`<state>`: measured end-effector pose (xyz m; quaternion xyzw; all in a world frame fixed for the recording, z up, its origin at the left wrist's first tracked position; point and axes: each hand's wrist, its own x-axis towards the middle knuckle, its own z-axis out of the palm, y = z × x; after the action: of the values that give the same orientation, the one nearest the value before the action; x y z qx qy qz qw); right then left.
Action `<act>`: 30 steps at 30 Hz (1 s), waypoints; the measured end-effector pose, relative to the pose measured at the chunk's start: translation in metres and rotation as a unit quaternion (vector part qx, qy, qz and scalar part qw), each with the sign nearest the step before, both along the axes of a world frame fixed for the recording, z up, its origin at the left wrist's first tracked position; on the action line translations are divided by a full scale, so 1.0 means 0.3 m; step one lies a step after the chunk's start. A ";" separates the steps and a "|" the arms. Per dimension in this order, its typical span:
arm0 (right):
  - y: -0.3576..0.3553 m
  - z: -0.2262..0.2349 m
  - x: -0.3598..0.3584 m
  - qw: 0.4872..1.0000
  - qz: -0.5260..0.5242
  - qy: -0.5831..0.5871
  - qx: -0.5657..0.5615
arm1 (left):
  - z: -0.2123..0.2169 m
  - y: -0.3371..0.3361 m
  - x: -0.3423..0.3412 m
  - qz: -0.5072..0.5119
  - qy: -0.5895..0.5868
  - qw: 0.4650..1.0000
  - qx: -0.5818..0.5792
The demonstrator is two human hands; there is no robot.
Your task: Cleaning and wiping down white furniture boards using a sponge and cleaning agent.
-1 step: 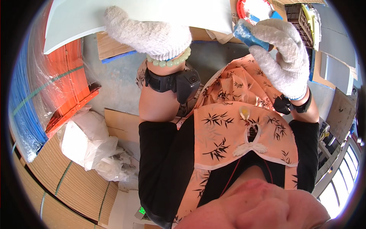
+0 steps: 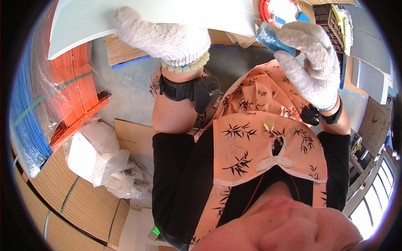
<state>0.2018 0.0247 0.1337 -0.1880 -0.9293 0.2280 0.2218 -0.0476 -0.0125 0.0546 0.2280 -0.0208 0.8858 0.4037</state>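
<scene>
- The left hand (image 2: 165,39) lies at the white board's (image 2: 176,11) near edge; whether its fingers grip it cannot be told.
- The right hand (image 2: 325,62) holds a blue block (image 2: 273,38) between its fingers, near a red-rimmed tub (image 2: 263,11).

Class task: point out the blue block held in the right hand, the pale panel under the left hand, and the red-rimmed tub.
Blue block (image 2: 269,38): head view, on its exposed side.
Pale panel (image 2: 167,11): head view, on its bare surface.
Red-rimmed tub (image 2: 263,11): head view, on its rim.
</scene>
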 end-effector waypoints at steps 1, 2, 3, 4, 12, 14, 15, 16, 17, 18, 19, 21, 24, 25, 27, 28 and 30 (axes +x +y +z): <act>0.000 0.003 -0.001 1.000 -0.001 0.000 0.000 | 0.004 -0.002 0.002 -0.027 -0.068 0.997 0.010; 0.002 0.006 -0.005 1.000 -0.003 0.004 0.025 | 0.006 -0.003 0.003 -0.054 -0.135 0.989 0.020; 0.003 0.007 -0.007 0.999 -0.005 0.008 0.049 | 0.007 -0.001 0.001 -0.054 -0.135 0.989 0.020; 0.005 0.008 -0.003 0.999 -0.006 0.007 0.050 | 0.007 0.006 -0.002 -0.059 -0.115 0.991 0.029; 0.012 0.018 -0.036 0.995 0.028 0.011 0.096 | 0.010 0.025 0.018 -0.021 -0.083 0.996 0.008; 0.017 0.021 -0.022 0.993 0.055 0.009 0.104 | 0.017 0.028 0.032 0.037 -0.068 0.996 -0.044; 0.008 0.036 -0.015 0.997 0.035 0.001 0.070 | 0.009 0.027 0.041 0.059 -0.062 0.994 -0.062; 0.004 0.046 -0.016 0.999 0.020 -0.002 0.035 | -0.043 0.022 0.032 0.018 -0.102 0.994 -0.018; 0.018 0.049 -0.005 0.999 0.025 0.006 0.047 | 0.001 0.041 0.037 -0.036 -0.145 0.988 0.029; 0.037 0.045 0.013 0.998 0.000 0.035 0.053 | 0.052 0.029 0.082 -0.013 -0.091 0.995 -0.043; 0.056 0.048 0.031 0.996 -0.025 0.067 0.060 | 0.051 0.038 0.094 -0.009 -0.081 0.996 -0.028; 0.122 0.039 0.058 0.992 -0.030 0.119 0.018 | -0.026 0.035 0.113 -0.071 0.018 0.996 -0.053; 0.183 0.069 0.029 0.972 -0.064 0.204 -0.093 | -0.032 0.043 0.140 -0.169 0.175 0.965 -0.096; 0.212 0.083 0.014 0.969 -0.046 0.219 -0.107 | -0.051 0.041 0.159 -0.166 0.181 0.965 -0.092; 0.243 0.109 -0.022 0.953 -0.071 0.274 -0.104 | -0.070 0.042 0.203 -0.227 0.178 0.955 -0.073; 0.266 0.139 -0.048 0.964 -0.042 0.262 0.005 | -0.074 0.046 0.220 -0.241 0.182 0.951 -0.068; 0.293 0.192 -0.061 0.965 -0.021 0.259 0.041 | -0.077 0.035 0.262 -0.273 0.190 0.940 -0.076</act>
<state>0.1836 0.1126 0.1912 -0.1328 -0.8442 0.2261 0.4675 0.0309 -0.0020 0.0316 0.3459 0.0626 0.6809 0.6425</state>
